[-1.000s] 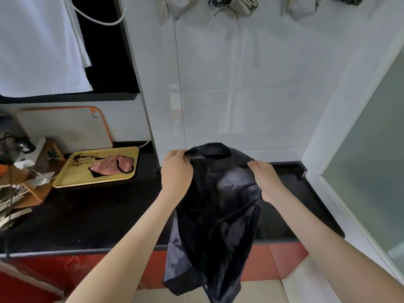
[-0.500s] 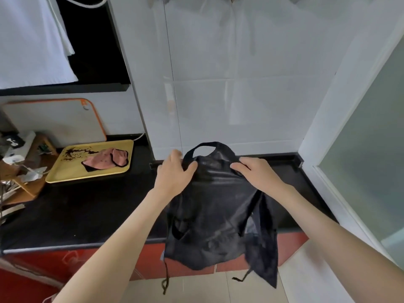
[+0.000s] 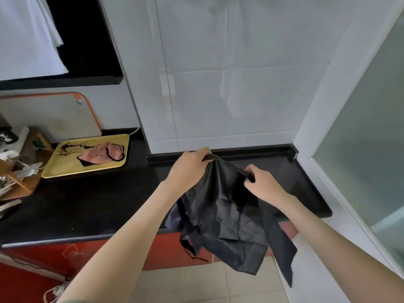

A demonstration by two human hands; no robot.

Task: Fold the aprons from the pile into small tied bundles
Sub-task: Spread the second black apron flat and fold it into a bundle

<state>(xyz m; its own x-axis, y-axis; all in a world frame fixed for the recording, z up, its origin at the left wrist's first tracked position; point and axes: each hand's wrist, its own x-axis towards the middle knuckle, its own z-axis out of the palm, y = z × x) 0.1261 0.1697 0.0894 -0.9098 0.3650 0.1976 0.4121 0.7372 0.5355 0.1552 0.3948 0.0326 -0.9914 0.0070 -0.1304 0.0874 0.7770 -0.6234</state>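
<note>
A shiny black apron point(image 3: 227, 217) hangs in front of me, over the front edge of the black counter point(image 3: 91, 206). My left hand point(image 3: 190, 169) grips its top edge by the neck strap. My right hand point(image 3: 262, 184) pinches the strap at the apron's other top corner. The cloth droops crumpled below both hands, with a tie and one long flap dangling toward the floor. A pink apron point(image 3: 102, 154) with black trim lies bunched on a yellow tray point(image 3: 65, 169) at the left.
An orange-rimmed white cutting board point(image 3: 50, 117) leans against the wall behind the tray. Wooden racks and clutter point(image 3: 15, 162) fill the counter's left end. A white tiled wall stands behind, a frosted glass door point(image 3: 367, 149) on the right, red cabinet fronts below.
Both hands lowered and drew closer together, so the neck loop collapsed and the apron, spread flat half a second ago, now sags crumpled. The view tilted downward.
</note>
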